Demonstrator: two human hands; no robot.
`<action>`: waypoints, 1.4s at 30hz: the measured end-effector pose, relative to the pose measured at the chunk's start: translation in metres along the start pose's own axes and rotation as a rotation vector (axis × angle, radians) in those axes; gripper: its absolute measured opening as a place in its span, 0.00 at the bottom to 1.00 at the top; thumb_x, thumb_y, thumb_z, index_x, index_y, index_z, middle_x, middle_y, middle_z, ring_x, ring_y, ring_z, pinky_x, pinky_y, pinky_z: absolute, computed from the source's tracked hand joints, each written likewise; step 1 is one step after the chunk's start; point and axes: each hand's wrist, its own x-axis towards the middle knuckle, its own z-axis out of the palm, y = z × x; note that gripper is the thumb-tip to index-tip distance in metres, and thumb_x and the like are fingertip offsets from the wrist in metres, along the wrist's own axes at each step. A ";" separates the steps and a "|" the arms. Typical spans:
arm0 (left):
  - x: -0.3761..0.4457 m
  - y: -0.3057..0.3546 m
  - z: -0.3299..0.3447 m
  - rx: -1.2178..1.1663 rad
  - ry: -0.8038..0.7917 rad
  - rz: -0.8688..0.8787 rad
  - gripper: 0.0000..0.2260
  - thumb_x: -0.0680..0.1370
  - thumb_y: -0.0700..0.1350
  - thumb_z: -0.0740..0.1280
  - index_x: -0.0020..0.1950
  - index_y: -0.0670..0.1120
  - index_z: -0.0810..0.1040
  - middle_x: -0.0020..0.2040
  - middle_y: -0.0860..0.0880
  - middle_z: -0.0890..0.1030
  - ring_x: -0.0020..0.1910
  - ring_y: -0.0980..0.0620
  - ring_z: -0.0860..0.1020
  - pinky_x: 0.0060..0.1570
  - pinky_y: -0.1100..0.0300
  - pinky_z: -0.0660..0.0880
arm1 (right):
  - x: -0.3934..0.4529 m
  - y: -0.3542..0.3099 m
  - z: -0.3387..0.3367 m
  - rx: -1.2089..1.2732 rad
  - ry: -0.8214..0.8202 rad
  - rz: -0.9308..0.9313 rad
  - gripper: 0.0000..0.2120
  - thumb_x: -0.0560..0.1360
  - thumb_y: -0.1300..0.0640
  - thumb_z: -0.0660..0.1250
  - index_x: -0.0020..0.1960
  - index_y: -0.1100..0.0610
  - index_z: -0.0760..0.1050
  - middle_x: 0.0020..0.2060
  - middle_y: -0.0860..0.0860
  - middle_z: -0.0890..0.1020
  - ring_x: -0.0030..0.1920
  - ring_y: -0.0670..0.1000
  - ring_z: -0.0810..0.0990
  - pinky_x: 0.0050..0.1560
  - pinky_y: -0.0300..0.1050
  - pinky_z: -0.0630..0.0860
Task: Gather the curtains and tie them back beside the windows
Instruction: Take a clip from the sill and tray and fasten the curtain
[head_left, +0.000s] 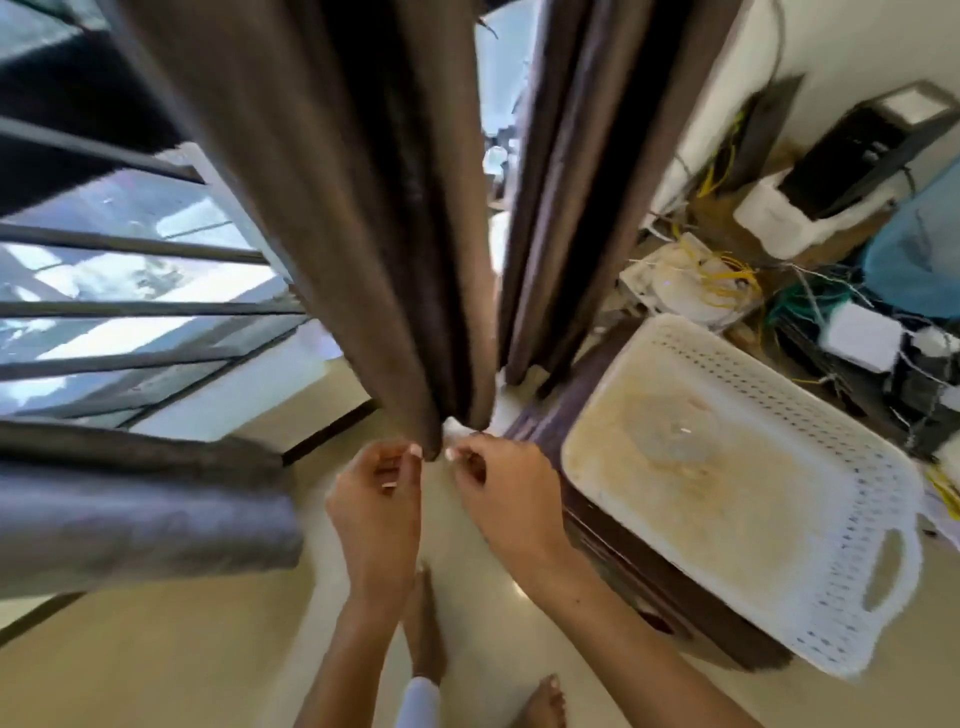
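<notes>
My left hand and right hand sit close together at the gathered waist of the curtain, fingers curled, each seeming to pinch an end of a pale tie; blur hides the exact grip. I judge the knot is in progress. To do it well I keep the folds bunched tight, pull both ends evenly and cinch snug against the cloth. A white basket lies just right. Beyond, a second curtain hangs loose beside the barred window.
</notes>
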 end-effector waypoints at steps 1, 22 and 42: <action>0.013 -0.006 -0.017 -0.011 0.066 0.004 0.03 0.76 0.41 0.67 0.46 0.48 0.80 0.37 0.58 0.78 0.38 0.62 0.76 0.37 0.75 0.69 | 0.007 -0.019 0.020 0.014 -0.066 -0.011 0.10 0.77 0.50 0.63 0.46 0.53 0.81 0.40 0.50 0.84 0.42 0.53 0.81 0.38 0.42 0.69; 0.266 -0.134 -0.013 -0.015 0.275 -0.392 0.09 0.78 0.39 0.62 0.49 0.38 0.82 0.47 0.40 0.83 0.45 0.46 0.77 0.38 0.66 0.60 | 0.239 -0.104 0.266 0.215 -0.293 0.296 0.07 0.74 0.69 0.60 0.39 0.63 0.73 0.40 0.62 0.78 0.45 0.60 0.76 0.39 0.44 0.63; 0.336 -0.202 0.034 -0.169 0.457 -0.494 0.06 0.74 0.36 0.68 0.49 0.38 0.83 0.44 0.44 0.84 0.43 0.50 0.80 0.43 0.64 0.71 | 0.302 -0.030 0.331 -0.102 -0.317 0.192 0.04 0.73 0.63 0.65 0.41 0.63 0.76 0.40 0.61 0.83 0.42 0.60 0.82 0.31 0.41 0.72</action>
